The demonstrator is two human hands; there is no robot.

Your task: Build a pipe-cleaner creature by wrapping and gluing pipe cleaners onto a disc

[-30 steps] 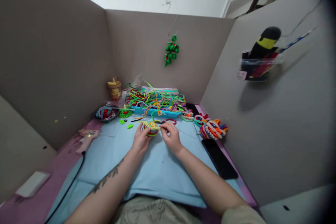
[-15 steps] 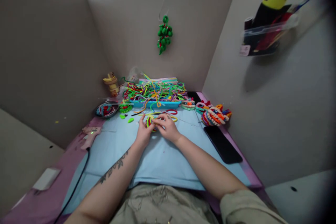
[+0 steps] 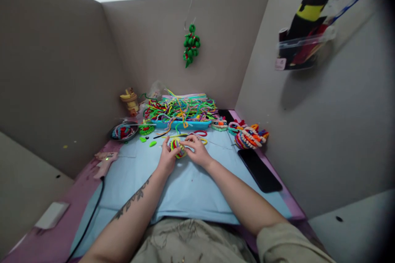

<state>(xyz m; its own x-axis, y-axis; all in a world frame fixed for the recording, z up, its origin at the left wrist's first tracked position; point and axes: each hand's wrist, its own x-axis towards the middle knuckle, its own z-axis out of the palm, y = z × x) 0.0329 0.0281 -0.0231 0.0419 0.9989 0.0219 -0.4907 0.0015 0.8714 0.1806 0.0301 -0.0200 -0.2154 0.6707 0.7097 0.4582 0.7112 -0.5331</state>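
The coiled pipe-cleaner piece (image 3: 177, 147) looks part-made. It is a small, tight, rounded bundle of yellow, green and red turns, smaller than the finished coiled pieces (image 3: 250, 138) heaped at the right edge, so by my reading more winding is left on it. A yellow strand (image 3: 203, 141) lies loose just beyond the right hand; whether it joins the coil cannot be told.

The piece sits low over the far middle of the pale blue mat (image 3: 185, 191), between the two hands. The left hand (image 3: 166, 159) is closed around its left side, thumb and fingers clamped on it. The right hand (image 3: 198, 152) meets it from the other side, fingertips pinched together at its top edge.

Further out, two green leaf-shaped bits (image 3: 148, 141) lie on the mat to the left. Behind them a blue tray (image 3: 185, 124) is piled with loose pipe cleaners (image 3: 182, 109) in many colours. A small dish (image 3: 124, 131) holds more coiled bits. A black phone (image 3: 259, 170) lies at the right, a glue gun (image 3: 103, 160) at the left, and a green ornament (image 3: 191, 45) hangs on the back panel.
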